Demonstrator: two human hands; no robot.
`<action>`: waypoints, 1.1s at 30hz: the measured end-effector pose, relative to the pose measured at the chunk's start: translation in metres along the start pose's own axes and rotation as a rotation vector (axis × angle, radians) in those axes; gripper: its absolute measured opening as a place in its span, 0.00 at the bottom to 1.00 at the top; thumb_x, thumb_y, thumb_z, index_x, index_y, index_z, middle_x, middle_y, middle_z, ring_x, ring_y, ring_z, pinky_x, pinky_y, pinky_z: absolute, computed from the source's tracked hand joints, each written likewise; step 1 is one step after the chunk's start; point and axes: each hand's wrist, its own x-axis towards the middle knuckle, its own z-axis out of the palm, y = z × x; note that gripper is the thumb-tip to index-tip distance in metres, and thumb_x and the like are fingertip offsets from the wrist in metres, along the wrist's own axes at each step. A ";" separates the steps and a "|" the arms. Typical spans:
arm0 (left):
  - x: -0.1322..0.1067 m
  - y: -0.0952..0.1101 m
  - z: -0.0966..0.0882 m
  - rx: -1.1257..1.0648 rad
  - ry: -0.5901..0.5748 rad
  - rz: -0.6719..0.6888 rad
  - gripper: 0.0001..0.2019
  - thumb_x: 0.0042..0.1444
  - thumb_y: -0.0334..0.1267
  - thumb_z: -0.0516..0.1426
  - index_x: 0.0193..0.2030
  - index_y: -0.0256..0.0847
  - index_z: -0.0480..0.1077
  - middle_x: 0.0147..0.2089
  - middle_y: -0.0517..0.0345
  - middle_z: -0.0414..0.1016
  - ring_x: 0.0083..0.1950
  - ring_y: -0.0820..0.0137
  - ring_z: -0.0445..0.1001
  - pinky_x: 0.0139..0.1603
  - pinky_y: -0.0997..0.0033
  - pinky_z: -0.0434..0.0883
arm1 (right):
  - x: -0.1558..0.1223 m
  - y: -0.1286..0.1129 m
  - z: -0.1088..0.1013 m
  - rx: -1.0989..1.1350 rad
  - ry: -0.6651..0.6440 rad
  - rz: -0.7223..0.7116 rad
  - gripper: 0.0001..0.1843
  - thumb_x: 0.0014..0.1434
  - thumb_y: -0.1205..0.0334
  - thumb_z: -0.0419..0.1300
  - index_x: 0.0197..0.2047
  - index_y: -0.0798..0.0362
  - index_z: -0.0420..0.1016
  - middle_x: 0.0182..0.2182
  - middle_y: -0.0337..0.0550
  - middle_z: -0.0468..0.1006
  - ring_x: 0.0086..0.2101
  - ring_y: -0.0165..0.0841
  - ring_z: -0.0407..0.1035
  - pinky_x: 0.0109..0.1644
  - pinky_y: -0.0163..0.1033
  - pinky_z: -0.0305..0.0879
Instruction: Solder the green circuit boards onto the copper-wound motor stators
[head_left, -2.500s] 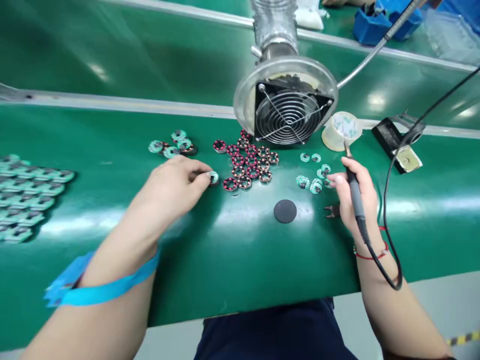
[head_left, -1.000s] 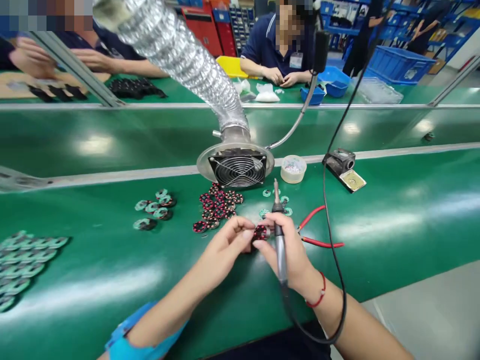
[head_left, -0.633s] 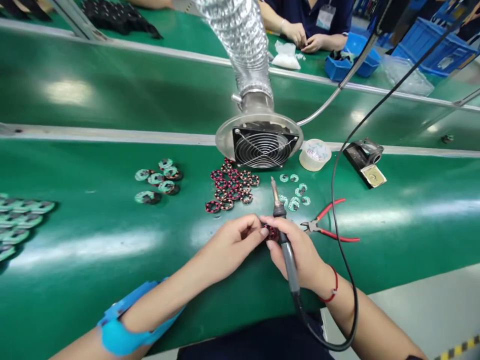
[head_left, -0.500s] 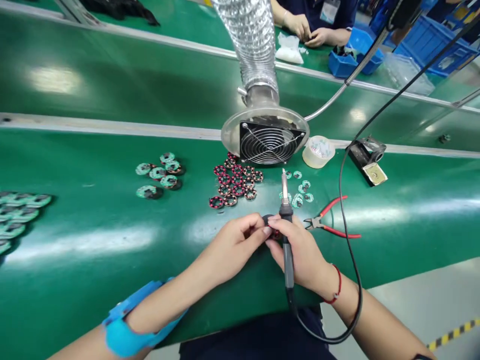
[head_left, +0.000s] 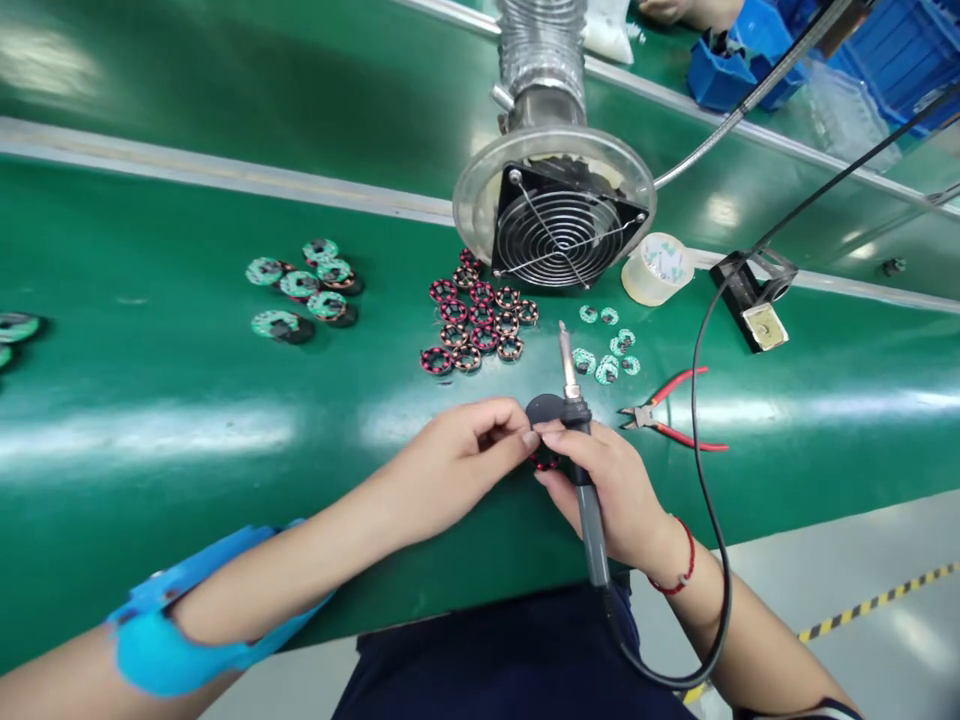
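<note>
Soldering iron (head_left: 592, 530) sits in the grip of the right hand (head_left: 619, 482), its metal tip pointing forward; that hand's thumb and fingers also steady a red-and-black ring (head_left: 544, 461), pinched by the left hand (head_left: 459, 462). The ring is just nearside of a black disc (head_left: 545, 407); whether they touch is hard to tell.

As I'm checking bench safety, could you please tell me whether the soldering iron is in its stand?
Out: the right hand holds the soldering iron, apart from the black stand.
</note>
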 end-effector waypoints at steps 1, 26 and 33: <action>0.001 0.000 -0.001 -0.002 0.023 -0.004 0.18 0.52 0.57 0.58 0.24 0.45 0.70 0.24 0.62 0.67 0.28 0.69 0.63 0.30 0.69 0.62 | 0.000 0.001 -0.001 0.005 -0.014 -0.002 0.22 0.73 0.68 0.59 0.67 0.43 0.68 0.50 0.46 0.89 0.42 0.40 0.84 0.46 0.46 0.80; 0.071 0.030 -0.001 0.862 -0.091 0.273 0.20 0.64 0.42 0.58 0.60 0.40 0.74 0.60 0.45 0.75 0.63 0.50 0.78 0.68 0.47 0.74 | 0.004 0.072 -0.039 -0.273 0.083 0.352 0.24 0.67 0.66 0.61 0.65 0.46 0.70 0.56 0.51 0.83 0.53 0.49 0.78 0.60 0.58 0.78; 0.108 0.050 0.025 1.215 -0.123 0.207 0.15 0.70 0.32 0.55 0.59 0.37 0.74 0.61 0.42 0.74 0.66 0.50 0.78 0.66 0.56 0.77 | 0.017 0.092 -0.034 -0.342 -0.082 0.390 0.24 0.64 0.70 0.58 0.62 0.50 0.73 0.53 0.53 0.84 0.48 0.49 0.75 0.58 0.58 0.77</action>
